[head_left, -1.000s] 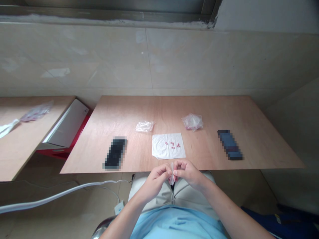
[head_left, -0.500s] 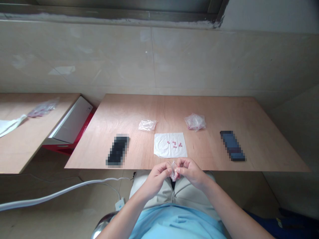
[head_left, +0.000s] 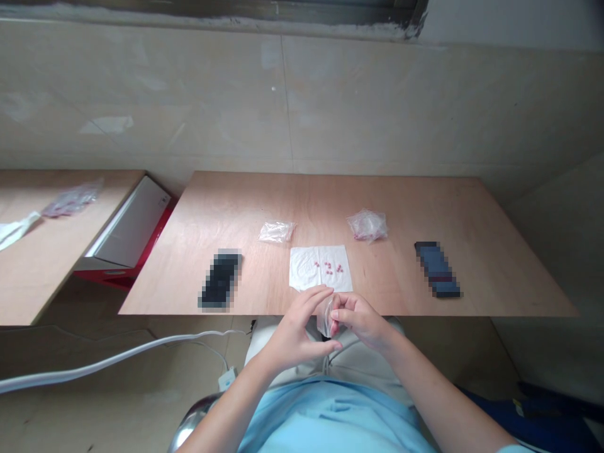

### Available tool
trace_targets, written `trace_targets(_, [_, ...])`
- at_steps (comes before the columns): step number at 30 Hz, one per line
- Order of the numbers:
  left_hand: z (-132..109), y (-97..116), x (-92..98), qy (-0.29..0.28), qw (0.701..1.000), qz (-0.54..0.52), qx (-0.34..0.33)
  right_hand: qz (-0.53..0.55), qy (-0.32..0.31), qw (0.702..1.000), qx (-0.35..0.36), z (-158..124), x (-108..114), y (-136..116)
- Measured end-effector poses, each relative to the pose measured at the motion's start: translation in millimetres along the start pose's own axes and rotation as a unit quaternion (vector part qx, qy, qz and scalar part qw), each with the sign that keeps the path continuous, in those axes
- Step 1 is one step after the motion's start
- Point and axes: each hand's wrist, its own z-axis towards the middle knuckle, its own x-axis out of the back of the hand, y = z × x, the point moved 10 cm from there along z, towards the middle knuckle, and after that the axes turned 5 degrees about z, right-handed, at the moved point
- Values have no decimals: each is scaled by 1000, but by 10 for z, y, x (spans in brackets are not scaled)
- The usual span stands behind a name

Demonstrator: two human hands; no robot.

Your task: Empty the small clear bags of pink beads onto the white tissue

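Between finger and thumb, my right hand (head_left: 357,319) pinches a small clear plastic bag (head_left: 324,318) just over the table's front edge. Something pink shows at the bag's right side, partly behind the fingers. My left hand (head_left: 304,332) is open around the bag's left side, thumb and fingers spread wide; whether it touches the plastic I cannot tell. Just beyond the hands a white tissue (head_left: 302,264) lies flat, with several small pink beads (head_left: 328,268) in little clusters on its right half.
Behind the tissue lie a stack of clear bags (head_left: 276,231) at left and a pile of bags with pink contents (head_left: 368,225) at right. Blurred-out dark phone-like slabs (head_left: 220,280) (head_left: 438,269) flank them. A second table (head_left: 28,270) stands left; a white cable (head_left: 117,362) runs below.
My left hand has let go of the bag and spread its fingers. My right hand keeps its pinch on the bag. The whole view has shifted slightly.
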Motion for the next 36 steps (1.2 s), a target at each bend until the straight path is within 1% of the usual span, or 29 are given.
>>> trace_targets(5, [12,-41,23,6,1000,-9,21,-22,-1,1000,6,-11,20,-42])
trace_targets(13, [18,-76,50,20,998,-25,48,-93,38,995,9,-27,92,-128])
trace_targets(15, [17,-104,46,19,998,-30,61,-122,56,990,30,-40,109,-200])
trace_targets(17, [16,-134,56,22,997,-25,74,-176,80,978,81,-79,114,-355])
trace_targets(18, [15,-144,67,27,996,-21,78,-215,84,966,114,-109,88,-449])
trace_targets(20, [13,-154,92,37,996,-13,82,-308,64,933,174,-176,-42,-608])
trace_targets(22, [10,-158,99,41,996,-10,82,-380,25,900,211,-234,-205,-680])
trace_targets(24, [8,-162,88,35,996,-9,80,-406,-3,884,231,-272,-323,-699])
trace_targets(27, [10,-168,60,21,997,-9,74,-407,-21,883,232,-280,-406,-670])
trace_targets(30, [20,-170,34,3,997,-21,68,-411,-47,887,204,-253,-444,-567])
trace_targets(33, [32,-170,27,-8,997,-32,68,-417,-66,890,174,-235,-440,-459])
trace_targets(36, [34,-191,17,-17,996,-39,82,-431,-66,886,156,-233,-427,-400])
